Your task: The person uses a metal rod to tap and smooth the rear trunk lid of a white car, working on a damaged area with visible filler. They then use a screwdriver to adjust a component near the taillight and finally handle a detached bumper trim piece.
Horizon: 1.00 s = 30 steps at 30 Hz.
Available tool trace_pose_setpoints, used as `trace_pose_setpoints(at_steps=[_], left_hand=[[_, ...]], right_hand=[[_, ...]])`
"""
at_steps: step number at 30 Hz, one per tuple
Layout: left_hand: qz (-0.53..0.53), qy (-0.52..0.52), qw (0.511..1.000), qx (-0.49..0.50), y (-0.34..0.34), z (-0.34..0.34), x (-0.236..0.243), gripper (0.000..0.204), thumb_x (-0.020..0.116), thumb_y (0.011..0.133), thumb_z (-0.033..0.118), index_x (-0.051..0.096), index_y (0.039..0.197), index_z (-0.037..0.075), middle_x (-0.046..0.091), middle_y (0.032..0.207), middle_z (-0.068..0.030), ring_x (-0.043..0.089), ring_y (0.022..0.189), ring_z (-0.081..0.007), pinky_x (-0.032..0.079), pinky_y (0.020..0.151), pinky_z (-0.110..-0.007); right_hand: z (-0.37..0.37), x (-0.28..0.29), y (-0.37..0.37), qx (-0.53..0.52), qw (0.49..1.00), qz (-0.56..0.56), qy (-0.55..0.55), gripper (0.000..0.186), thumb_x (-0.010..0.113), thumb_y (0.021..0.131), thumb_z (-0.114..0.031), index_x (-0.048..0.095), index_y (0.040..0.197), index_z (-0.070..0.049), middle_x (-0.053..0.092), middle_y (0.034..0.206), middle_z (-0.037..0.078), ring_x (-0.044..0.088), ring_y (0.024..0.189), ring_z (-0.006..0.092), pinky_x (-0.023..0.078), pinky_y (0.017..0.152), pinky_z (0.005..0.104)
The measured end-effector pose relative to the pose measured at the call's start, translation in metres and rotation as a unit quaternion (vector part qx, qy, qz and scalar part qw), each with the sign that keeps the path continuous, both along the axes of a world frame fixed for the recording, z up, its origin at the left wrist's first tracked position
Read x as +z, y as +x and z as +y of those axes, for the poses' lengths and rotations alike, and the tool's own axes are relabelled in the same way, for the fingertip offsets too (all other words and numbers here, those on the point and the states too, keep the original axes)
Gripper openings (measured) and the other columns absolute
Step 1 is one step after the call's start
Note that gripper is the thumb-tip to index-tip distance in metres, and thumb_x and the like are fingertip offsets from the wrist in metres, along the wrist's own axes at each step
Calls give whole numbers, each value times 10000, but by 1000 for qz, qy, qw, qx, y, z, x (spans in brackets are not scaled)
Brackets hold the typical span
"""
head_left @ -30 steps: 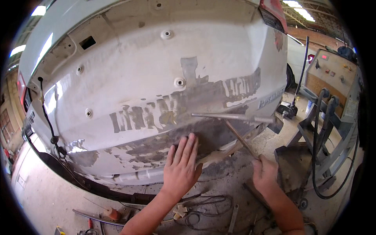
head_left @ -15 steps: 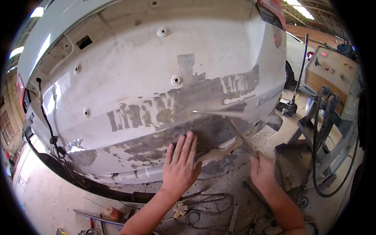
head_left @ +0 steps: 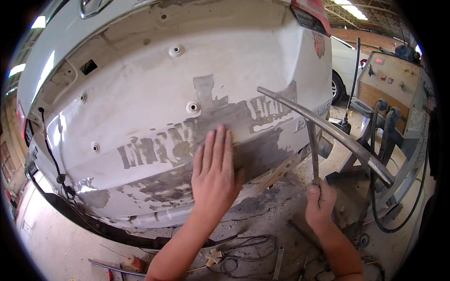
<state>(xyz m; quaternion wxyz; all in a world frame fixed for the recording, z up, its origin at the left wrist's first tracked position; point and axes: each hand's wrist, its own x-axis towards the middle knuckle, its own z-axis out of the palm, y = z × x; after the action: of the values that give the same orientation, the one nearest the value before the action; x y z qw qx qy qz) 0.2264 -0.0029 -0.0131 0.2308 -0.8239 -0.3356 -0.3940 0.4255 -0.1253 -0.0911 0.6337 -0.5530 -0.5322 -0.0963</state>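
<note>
My left hand lies with its fingers outstretched over the white rear panel of a car, on a grey patch where the paint is gone. Scraped stripes of bare metal run to either side of it. Closed round a thin handle, my right hand holds a body hammer upright, right of the left hand. The hammer's long, slightly curved metal head slants across in front of the panel's right edge, apart from it.
A grey machine on a wheeled frame, with thick black cables, stands at the right. On the floor lie a looped cord, a metal ruler-like strip and an orange-handled tool. A black wire hangs at the panel's left.
My left hand has slid upward on the panel. The hammer, blurred over the grey patch before, has swung up and back to the right, away from the metal.
</note>
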Motion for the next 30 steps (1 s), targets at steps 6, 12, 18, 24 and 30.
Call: trace_pose_setpoints(at_steps=[6, 12, 18, 24, 30], left_hand=[[45, 43, 998, -23, 35, 7, 2, 831, 709, 695, 279, 338, 1381, -10, 313, 1463, -140, 291, 1363, -261, 248, 1097, -394], [64, 57, 996, -25, 21, 8, -4, 821, 716, 721, 342, 353, 1388, 28, 359, 1442, -109, 338, 1335, -264, 278, 1081, -404], [-20, 52, 997, 50, -19, 7, -28, 835, 721, 718, 367, 356, 1392, 36, 363, 1433, -139, 346, 1322, -300, 270, 1058, -468], [-35, 74, 993, 88, -41, 14, -50, 853, 702, 742, 413, 346, 1365, -48, 319, 1427, -245, 314, 1314, -410, 237, 1051, -540], [-6, 29, 994, 101, -48, 15, -73, 836, 676, 764, 418, 347, 1349, -80, 296, 1420, -294, 305, 1306, -448, 226, 1050, -564]], right_hand=[[7, -11, -1, 38, 999, 29, 8, 405, 493, 936, -311, 433, 674, -8, 369, 543, 30, 356, 512, 93, 290, 446, 286], [4, -7, -6, 78, 996, 50, -8, 384, 522, 931, -255, 431, 657, -2, 367, 525, 49, 352, 503, 100, 310, 442, 302], [-4, 0, -5, 53, 997, -24, -41, 333, 527, 918, -225, 485, 686, 10, 390, 509, 62, 368, 464, 121, 334, 436, 311], [-9, -1, -10, 68, 998, 1, -15, 331, 517, 913, -235, 490, 684, 2, 384, 502, 87, 391, 433, 167, 343, 436, 315], [5, -7, -10, 43, 993, -87, -64, 313, 520, 911, -212, 494, 682, 0, 393, 499, 115, 445, 407, 229, 356, 424, 341]])
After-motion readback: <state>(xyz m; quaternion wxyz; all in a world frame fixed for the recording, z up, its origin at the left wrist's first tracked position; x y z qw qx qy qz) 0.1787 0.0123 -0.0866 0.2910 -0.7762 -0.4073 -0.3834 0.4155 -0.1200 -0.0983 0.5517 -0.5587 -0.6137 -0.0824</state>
